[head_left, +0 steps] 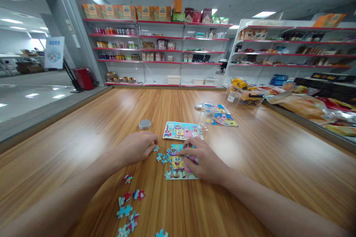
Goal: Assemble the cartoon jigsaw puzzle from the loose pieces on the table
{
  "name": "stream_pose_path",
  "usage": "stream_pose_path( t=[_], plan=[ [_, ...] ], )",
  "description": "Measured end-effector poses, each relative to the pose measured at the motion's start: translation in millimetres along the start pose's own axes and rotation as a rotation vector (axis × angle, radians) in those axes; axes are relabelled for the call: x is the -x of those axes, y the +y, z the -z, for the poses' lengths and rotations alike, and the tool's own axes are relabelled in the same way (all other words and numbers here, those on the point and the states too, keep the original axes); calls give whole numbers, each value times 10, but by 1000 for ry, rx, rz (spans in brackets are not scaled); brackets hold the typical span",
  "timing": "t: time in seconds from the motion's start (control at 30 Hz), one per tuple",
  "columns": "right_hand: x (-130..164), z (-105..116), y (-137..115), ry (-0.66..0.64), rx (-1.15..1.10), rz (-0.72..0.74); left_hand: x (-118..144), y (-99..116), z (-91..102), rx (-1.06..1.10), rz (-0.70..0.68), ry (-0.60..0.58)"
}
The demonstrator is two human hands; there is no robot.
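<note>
A partly assembled jigsaw puzzle [177,163] with a yellow cartoon character lies flat on the wooden table. Over its right side rests my right hand [205,161], fingers apart and touching the pieces, hiding part of the picture. To the left, my left hand [140,146] has its fingers closed at a small light-blue puzzle piece [156,149]. Between the hands, several loose blue pieces [162,157] sit against the puzzle's left edge. Behind it lies a printed reference picture [183,130]. More loose pieces [124,211] are scattered near my left forearm.
A round metal lid [145,124] lies beyond my left hand. Clear plastic jars [209,113] stand behind the picture, near another blue puzzle sheet [225,119]. At the far right are a bin of toy trucks [250,94] and packaged goods [311,109]. Stocked shelves [160,50] line the back.
</note>
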State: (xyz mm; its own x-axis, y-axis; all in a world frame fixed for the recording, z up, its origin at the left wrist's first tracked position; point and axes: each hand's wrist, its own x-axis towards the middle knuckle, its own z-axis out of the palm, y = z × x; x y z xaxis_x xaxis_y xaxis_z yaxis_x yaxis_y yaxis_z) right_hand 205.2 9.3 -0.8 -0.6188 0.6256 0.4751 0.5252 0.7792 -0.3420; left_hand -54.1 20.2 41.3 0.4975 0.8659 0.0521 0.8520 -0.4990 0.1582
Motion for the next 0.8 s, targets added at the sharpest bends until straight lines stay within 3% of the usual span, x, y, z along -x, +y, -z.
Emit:
stream_pose_path(
  t=[0.13,0.37,0.47,0.8],
  plan=[
    [3,-2,-3,-1,-3,-4,-32,21,-124,98,78,25],
    [-8,11,-17,-10,2,-14,-29,-360,-187,443,-28,-36],
    [-7,16,-24,-13,3,-19,-34,-413,-225,572,-4,-12],
    [-6,-4,6,-13,7,-13,-54,-236,-377,355,-55,196]
  ],
)
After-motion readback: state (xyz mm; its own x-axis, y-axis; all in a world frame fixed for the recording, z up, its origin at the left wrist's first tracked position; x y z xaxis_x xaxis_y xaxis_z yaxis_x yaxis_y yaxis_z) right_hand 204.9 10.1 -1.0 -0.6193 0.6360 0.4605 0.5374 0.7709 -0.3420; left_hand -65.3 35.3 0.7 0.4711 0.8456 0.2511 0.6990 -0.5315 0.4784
